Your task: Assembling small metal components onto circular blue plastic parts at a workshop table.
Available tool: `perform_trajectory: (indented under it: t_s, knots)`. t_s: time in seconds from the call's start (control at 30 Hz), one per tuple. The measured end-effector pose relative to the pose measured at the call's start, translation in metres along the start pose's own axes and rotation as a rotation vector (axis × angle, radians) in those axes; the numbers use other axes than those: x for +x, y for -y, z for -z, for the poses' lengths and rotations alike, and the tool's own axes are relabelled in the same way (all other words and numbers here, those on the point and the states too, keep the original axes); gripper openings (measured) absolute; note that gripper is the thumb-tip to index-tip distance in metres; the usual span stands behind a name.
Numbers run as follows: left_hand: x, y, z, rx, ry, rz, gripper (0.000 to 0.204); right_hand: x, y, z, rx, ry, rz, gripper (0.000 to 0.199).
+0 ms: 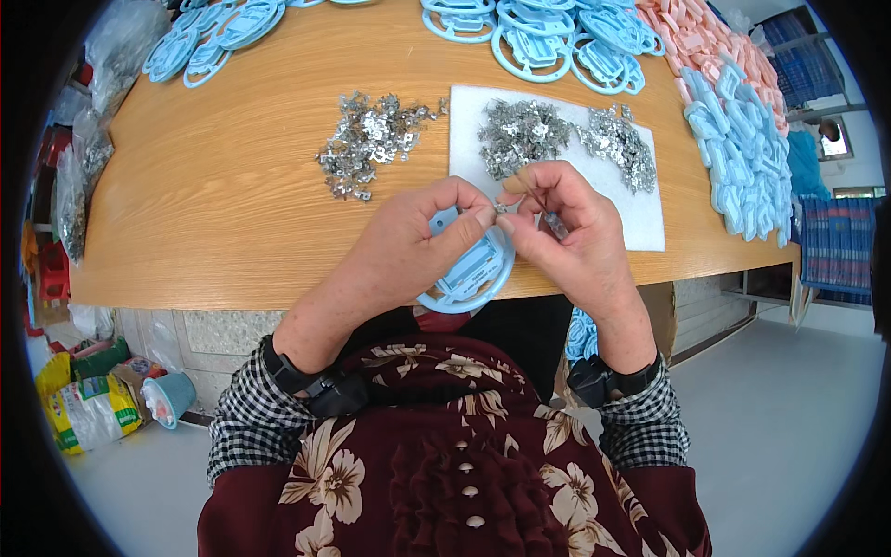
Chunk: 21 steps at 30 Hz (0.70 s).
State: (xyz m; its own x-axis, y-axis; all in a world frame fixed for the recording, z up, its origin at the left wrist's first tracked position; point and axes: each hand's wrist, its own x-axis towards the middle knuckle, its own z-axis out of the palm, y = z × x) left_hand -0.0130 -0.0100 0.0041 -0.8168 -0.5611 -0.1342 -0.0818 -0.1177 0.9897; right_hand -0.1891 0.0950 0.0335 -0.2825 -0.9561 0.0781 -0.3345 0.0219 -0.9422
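My left hand (422,232) is closed, thumb and forefinger pinching a tiny silver metal piece (499,210). Against the same piece press the fingertips of my right hand (571,227), which also keeps a small screwdriver (555,223) with a clear handle tucked in its fingers. Beneath both hands, at the table's near edge, lies a light blue round plastic frame (473,269), partly covered by the left hand. Just beyond the hands, a white foam sheet (571,209) carries a pile of small metal parts (524,135) and a second pile of shiny metal pieces (620,148).
Left of the sheet, more metal clips (371,139) are heaped on the wooden table (213,204). Stacks of blue round frames (534,42) line the far side. Blue plastic pieces (742,158) and pink ones (691,37) pile up at the right edge.
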Motion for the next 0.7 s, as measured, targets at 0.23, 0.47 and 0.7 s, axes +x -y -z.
perform_trajectory:
  t_s: [0.23, 0.47, 0.7]
  knots:
    - [-0.003, -0.006, 0.005, 0.115, -0.008, -0.024, 0.019, 0.0, -0.003, 0.002, 0.061, 0.038, -0.138, 0.014]
    - [-0.001, -0.007, 0.004, 0.216, 0.012, -0.049, 0.019, 0.007, -0.006, 0.001, 0.027, 0.063, -0.206, 0.009]
    - [0.002, 0.014, 0.005, -0.141, -0.107, 0.014, 0.025, -0.004, -0.023, -0.01, 0.022, -0.118, -0.085, 0.008]
